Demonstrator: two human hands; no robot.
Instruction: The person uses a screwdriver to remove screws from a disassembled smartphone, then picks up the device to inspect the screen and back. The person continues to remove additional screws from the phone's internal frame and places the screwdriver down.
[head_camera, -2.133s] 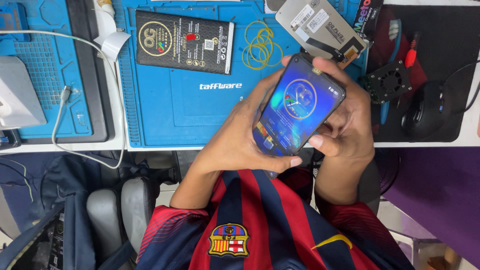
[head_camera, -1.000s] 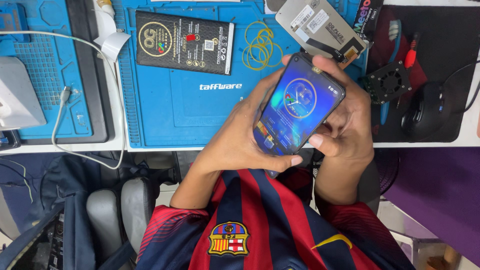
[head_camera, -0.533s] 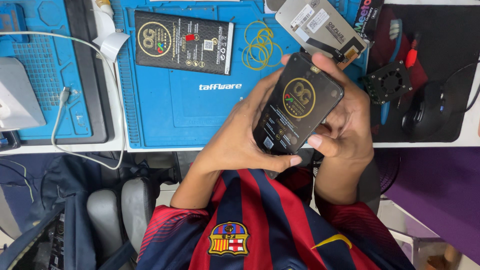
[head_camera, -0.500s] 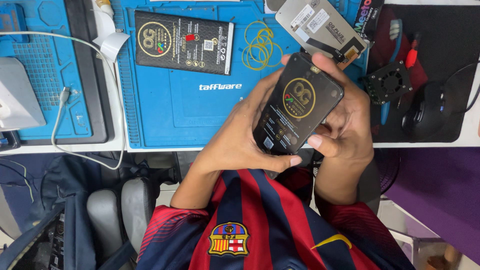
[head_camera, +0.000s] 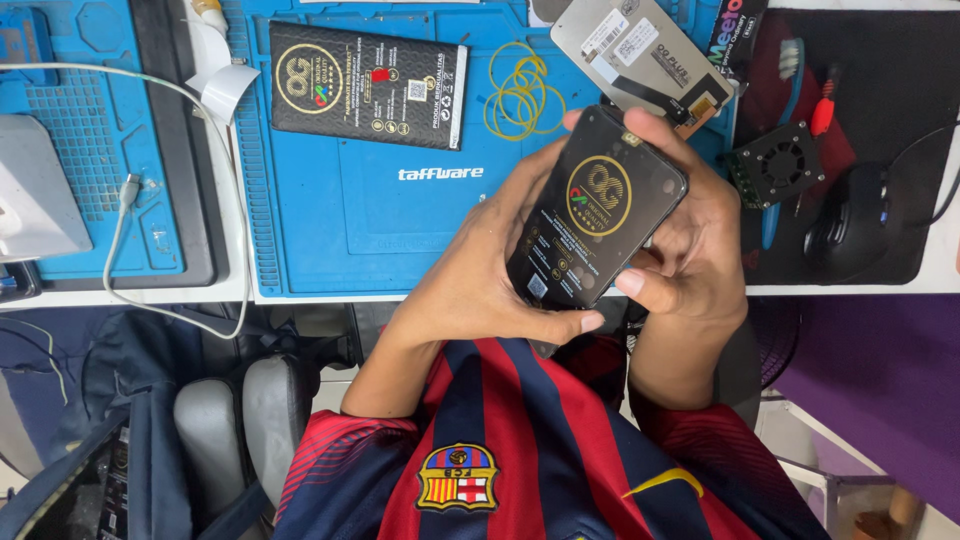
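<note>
Since the earliest frame, only the phone's face has changed: its lit blue display has gone dark, showing a gold ring emblem on black; both hands stay where they were. Phone held tilted above the near edge of the counter, over the blue work mat, screen toward the camera. Left hand cups the lower left edge, thumb across the bottom corner; right hand wraps the right edge, fingers curled over the top corner, thumb on the side. Both sets of fingers are pressed closed on the phone's rim. Judged light, stiff and smooth, with a breakable glass face; best gripped by the long edges, not the screen. Nearby on the mat: black flat package, yellow rubber bands, grey display panel. Right: small fan, mouse.
</note>
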